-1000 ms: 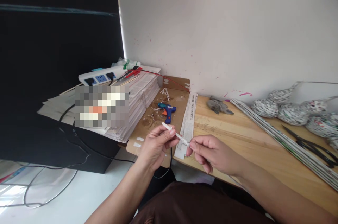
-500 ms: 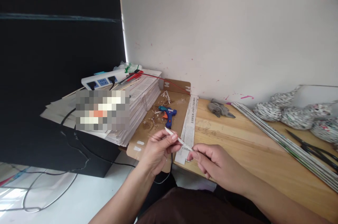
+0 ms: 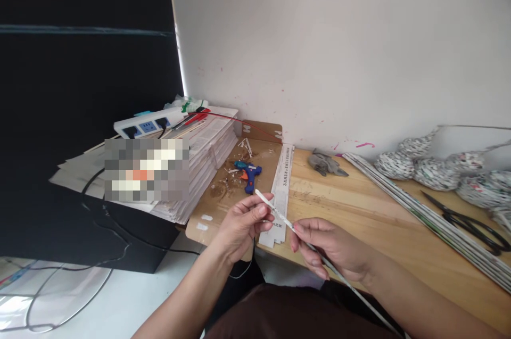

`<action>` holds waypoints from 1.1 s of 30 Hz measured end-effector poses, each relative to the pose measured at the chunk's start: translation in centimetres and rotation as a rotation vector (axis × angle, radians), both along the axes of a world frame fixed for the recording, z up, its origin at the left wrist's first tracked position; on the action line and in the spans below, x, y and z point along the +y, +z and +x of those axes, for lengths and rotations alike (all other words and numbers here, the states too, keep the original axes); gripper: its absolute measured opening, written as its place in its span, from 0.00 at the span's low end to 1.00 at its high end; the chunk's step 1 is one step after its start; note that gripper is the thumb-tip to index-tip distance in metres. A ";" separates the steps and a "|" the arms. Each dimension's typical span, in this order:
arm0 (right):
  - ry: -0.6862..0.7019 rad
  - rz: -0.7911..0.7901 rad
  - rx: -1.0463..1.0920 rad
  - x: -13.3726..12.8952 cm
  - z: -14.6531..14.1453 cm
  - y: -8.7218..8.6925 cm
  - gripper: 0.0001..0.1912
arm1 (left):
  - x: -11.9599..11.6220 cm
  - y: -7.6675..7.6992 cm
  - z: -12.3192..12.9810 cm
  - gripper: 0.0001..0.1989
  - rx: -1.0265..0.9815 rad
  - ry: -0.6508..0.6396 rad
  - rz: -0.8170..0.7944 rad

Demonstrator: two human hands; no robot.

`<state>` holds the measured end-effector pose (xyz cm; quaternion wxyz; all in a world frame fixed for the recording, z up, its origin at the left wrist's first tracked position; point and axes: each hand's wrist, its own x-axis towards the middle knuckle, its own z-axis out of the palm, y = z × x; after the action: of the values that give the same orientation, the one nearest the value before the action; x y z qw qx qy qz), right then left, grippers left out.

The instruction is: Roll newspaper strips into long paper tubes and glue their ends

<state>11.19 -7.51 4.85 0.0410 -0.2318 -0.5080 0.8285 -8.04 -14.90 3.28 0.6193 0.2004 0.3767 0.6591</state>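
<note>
Just above the near edge of the table [image 3: 339, 200], a slim paper stick [image 3: 284, 218] is slanting down to the right, its pale tip poking up beyond the left grip [image 3: 241, 224] and its long tail running out past the right grip [image 3: 337, 243] toward the bottom of the view. Both are clamping the stick: the left thumb and fingers are pinching it near its tip, and the right thumb and forefinger are pressing together on it farther down. Beyond the left grip, a blue glue gun [image 3: 251, 178] is lying on a cardboard sheet [image 3: 215, 211], with newspaper strips [image 3: 282, 190] lying along its right side. From these strips, wood is stretching rightward to a bundle of paper rods [image 3: 415, 210], while a gray cloth [image 3: 326, 162] is resting near the wall [image 3: 339, 51].
</note>
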 end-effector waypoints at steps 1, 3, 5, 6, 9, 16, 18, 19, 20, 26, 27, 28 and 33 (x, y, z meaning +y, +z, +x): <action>0.009 0.000 0.005 0.0 0.1 -0.1 0.19 | 0.1 0.0 0.0 0.15 0.007 0.013 0.002; 0.027 -0.025 0.016 0.0 0.2 -0.3 0.19 | 0.4 0.1 0.2 0.11 0.022 0.032 0.004; 0.040 -0.083 0.034 0.1 0.4 -0.6 0.19 | 0.6 0.1 0.4 0.09 0.038 0.046 0.001; 0.045 -0.119 0.045 0.2 0.6 -0.8 0.19 | 0.7 0.1 0.6 0.09 0.044 0.047 0.000; 0.068 -0.225 0.095 0.4 1.1 -1.6 0.18 | 0.8 -0.1 0.9 0.09 0.052 0.018 0.006; 0.110 -0.211 0.170 0.5 1.8 -3.0 0.18 | 1.1 -0.9 1.4 0.13 0.079 -0.081 0.030; 0.079 -0.066 0.097 0.3 2.4 -2.2 0.22 | 1.4 -1.0 1.4 0.12 0.096 -0.058 0.013; 0.050 0.028 0.034 0.1 2.8 -1.7 0.22 | 1.6 -1.1 1.4 0.12 0.101 -0.032 -0.003; 0.013 0.136 -0.042 -0.2 3.4 -1.1 0.22 | 1.8 -1.2 1.4 0.12 0.101 0.004 -0.021; -0.217 0.927 -0.370 -1.7 8.2 1.2 0.17 | 2.9 -2.1 1.5 0.15 0.069 0.166 -0.108; -0.240 1.022 -0.389 -1.8 8.9 1.2 0.16 | 3.1 -2.2 1.6 0.15 0.068 0.170 -0.105; -0.267 1.097 -0.402 -1.8 9.6 1.1 0.15 | 3.3 -2.3 1.7 0.15 0.068 0.174 -0.099; -0.418 1.318 -0.457 -1.5 12.3 0.4 0.10 | 4.6 -2.4 2.7 0.11 0.049 0.203 -0.080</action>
<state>23.47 -9.01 5.22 0.2224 -0.4184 -0.8425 0.2562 -5.37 -10.33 0.90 0.5475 0.1526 0.4359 0.6978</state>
